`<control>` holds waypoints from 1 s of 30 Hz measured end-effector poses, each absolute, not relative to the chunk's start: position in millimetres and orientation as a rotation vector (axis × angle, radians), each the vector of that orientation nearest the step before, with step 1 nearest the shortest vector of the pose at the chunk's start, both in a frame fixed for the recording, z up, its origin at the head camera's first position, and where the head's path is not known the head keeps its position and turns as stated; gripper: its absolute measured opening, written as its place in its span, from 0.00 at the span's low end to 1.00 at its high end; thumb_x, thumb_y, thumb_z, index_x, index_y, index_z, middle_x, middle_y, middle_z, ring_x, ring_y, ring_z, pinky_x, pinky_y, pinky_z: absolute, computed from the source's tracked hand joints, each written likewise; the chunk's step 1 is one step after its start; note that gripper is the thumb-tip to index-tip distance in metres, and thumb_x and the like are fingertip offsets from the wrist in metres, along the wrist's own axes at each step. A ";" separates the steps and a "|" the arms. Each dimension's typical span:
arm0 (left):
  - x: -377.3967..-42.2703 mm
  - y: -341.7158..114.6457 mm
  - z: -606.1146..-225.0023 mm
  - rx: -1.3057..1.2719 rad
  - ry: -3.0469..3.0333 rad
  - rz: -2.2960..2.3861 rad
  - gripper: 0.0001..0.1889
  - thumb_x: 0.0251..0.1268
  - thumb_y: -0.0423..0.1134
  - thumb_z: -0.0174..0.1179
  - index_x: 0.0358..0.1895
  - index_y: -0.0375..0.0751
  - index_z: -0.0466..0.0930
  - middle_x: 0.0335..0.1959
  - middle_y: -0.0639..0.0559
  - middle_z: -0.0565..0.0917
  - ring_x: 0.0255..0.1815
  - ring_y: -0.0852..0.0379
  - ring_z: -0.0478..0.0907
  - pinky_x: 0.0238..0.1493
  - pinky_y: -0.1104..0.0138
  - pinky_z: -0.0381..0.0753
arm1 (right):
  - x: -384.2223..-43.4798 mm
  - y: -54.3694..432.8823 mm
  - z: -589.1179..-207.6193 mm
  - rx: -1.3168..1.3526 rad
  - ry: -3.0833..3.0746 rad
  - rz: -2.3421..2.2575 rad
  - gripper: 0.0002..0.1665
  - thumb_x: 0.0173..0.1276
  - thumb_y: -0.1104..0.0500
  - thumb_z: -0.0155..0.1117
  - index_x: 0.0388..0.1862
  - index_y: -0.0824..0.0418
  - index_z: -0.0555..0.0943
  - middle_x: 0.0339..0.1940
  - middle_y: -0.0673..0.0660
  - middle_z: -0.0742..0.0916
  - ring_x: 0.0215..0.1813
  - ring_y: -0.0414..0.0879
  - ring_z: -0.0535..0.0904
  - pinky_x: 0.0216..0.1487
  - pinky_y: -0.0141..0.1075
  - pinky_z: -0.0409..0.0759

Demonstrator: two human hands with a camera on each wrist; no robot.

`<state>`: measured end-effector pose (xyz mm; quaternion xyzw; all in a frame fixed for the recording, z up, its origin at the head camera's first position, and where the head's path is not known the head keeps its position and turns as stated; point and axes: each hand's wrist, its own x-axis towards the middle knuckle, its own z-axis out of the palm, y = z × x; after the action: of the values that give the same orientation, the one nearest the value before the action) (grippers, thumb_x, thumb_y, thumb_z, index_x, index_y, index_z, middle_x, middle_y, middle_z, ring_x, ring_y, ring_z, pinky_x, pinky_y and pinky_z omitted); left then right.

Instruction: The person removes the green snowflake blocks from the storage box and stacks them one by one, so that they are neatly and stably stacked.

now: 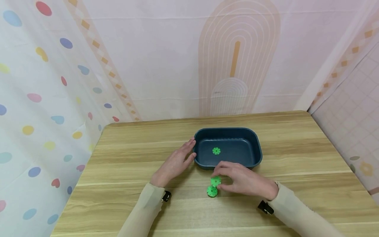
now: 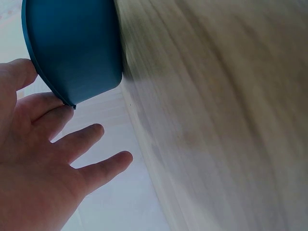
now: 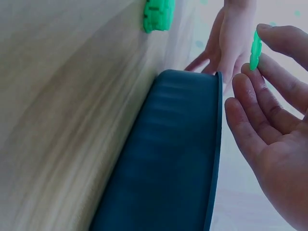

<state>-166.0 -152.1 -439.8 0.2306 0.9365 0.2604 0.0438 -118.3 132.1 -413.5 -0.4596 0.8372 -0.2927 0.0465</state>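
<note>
My right hand (image 1: 244,179) pinches a thin green slotted building disc (image 1: 215,181) between thumb and forefinger, in front of the dark blue bin (image 1: 232,130). In the right wrist view this disc (image 3: 256,50) is held edge-on, up by the height of the bin's rim, with the other fingers loosely bent. Just below it in the head view, a small stack of like green discs (image 1: 212,191) lies on the table. One more green disc (image 1: 216,151) lies flat inside the bin. My left hand (image 1: 175,163) touches the bin's left end, its fingers nearly straight and fingertips at the rim.
The wood-grain table (image 1: 130,197) carries the bin near its middle. A patterned curtain (image 1: 165,65) hangs behind the table's back edge and along the left side. Each wrist wears a black strap with a clip (image 1: 265,207).
</note>
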 end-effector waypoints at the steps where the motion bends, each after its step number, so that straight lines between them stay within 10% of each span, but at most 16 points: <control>1: -165.9 -152.1 -439.7 0.701 2.861 0.795 0.31 0.85 0.51 0.47 0.82 0.40 0.57 0.84 0.50 0.55 0.83 0.44 0.55 0.78 0.43 0.60 | -117.5 132.0 -413.9 -1.401 2.554 -0.888 0.15 0.69 0.56 0.75 0.54 0.53 0.86 0.54 0.44 0.83 0.55 0.38 0.81 0.59 0.37 0.82; 30: -165.0 -151.1 -438.8 0.680 2.873 0.788 0.31 0.85 0.50 0.47 0.82 0.42 0.57 0.84 0.52 0.55 0.83 0.44 0.55 0.78 0.44 0.60 | -110.5 119.9 -429.3 -1.264 2.434 -0.846 0.13 0.72 0.54 0.72 0.54 0.50 0.87 0.52 0.39 0.82 0.54 0.33 0.78 0.62 0.34 0.79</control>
<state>-165.0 -151.1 -438.8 0.2225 0.9393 0.2576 0.0429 -110.5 119.9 -429.3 -0.4364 0.8402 -0.2921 0.1354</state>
